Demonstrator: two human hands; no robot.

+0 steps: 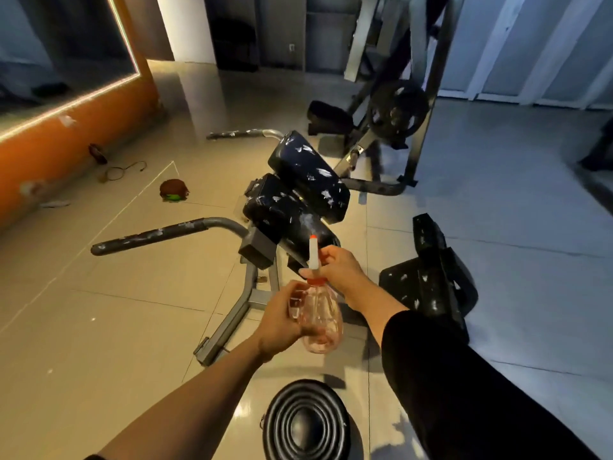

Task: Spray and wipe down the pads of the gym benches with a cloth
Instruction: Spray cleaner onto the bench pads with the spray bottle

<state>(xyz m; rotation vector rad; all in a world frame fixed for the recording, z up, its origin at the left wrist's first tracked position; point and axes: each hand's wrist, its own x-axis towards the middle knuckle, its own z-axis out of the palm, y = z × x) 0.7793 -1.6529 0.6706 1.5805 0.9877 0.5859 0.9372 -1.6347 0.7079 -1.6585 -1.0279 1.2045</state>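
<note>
A clear pinkish spray bottle (320,322) with a white and red spray head hangs in front of me. My left hand (280,322) grips the bottle's body. My right hand (338,267) grips the spray head at the trigger, and a faint mist shows at the nozzle. The nozzle points at the near black pad (278,210) of a gym bench, which is flecked with white marks. A second black pad (308,174) lies just beyond it. No cloth is in view.
The bench's grey frame (238,313) and its padded handles (149,235) spread over the tiled floor. A black ribbed disc (306,423) lies near my feet. Another black padded piece (431,270) stands at right. A weight machine (394,107) stands behind. An orange wall (66,137) runs along the left.
</note>
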